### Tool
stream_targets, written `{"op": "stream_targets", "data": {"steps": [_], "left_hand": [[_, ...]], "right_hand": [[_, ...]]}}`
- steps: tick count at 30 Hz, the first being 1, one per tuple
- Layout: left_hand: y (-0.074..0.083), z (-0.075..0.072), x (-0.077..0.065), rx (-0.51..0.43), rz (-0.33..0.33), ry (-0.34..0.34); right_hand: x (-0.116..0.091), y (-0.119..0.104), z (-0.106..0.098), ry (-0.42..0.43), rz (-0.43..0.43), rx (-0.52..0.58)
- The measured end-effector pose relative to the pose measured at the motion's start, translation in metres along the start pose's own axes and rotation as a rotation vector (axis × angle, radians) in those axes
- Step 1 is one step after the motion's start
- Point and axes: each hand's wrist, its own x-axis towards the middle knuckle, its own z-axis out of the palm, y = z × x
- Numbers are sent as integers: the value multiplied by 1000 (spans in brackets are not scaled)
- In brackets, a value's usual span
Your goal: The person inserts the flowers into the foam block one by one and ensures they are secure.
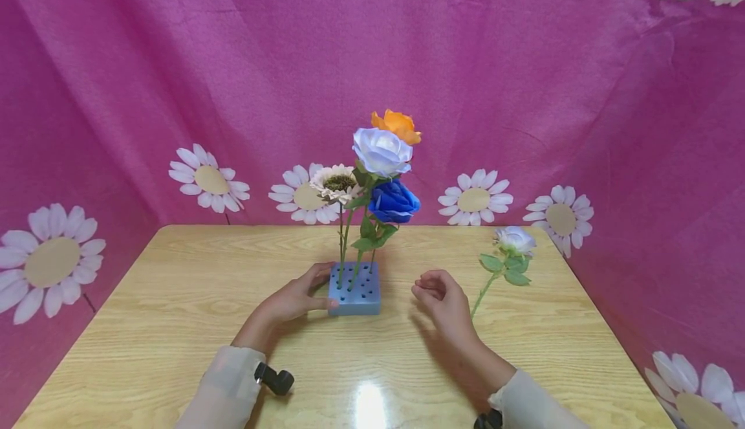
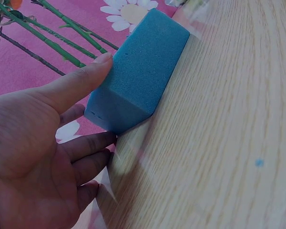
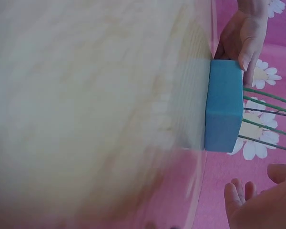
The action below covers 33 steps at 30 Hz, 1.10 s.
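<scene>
A blue foam block [image 1: 356, 309] with holes in its top stands mid-table. Rising from it are the stems of a blue rose [image 1: 394, 201], a pale lavender rose [image 1: 382, 151], an orange flower [image 1: 398, 125] and a cream sunflower-like bloom [image 1: 336, 182]. My left hand [image 1: 298, 296] holds the block's left side, thumb at the front and fingers toward the back; in the left wrist view the thumb lies along its edge [image 2: 128, 71]. To the right of the block, apart from it, my right hand [image 1: 447, 306] is raised with loosely bent fingers and nothing in them.
Another pale rose [image 1: 515, 240] with green leaves lies on the right part of the wooden table [image 1: 192, 286], its stem reaching behind my right hand. A pink cloth [image 1: 279, 60] printed with daisies hangs behind and at both sides.
</scene>
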Motion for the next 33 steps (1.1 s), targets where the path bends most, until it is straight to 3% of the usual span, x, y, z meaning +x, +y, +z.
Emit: {"op": "stream_targets", "data": {"steps": [6, 12, 18, 28, 33], "left_hand": [[0, -1, -1, 12, 30, -6], [-1, -2, -1, 8, 13, -6], [-2, -1, -1, 0, 11, -4], [-1, 0, 1, -9, 0, -1], [-1, -1, 1, 13, 24, -1]], "right_hand": [[-4, 4, -16, 4, 36, -5], [-7, 6, -31, 13, 42, -41], [-11, 7, -42, 13, 83, 1], [-15, 11, -61, 22, 110, -86], [-17, 13, -70, 19, 141, -135]]}}
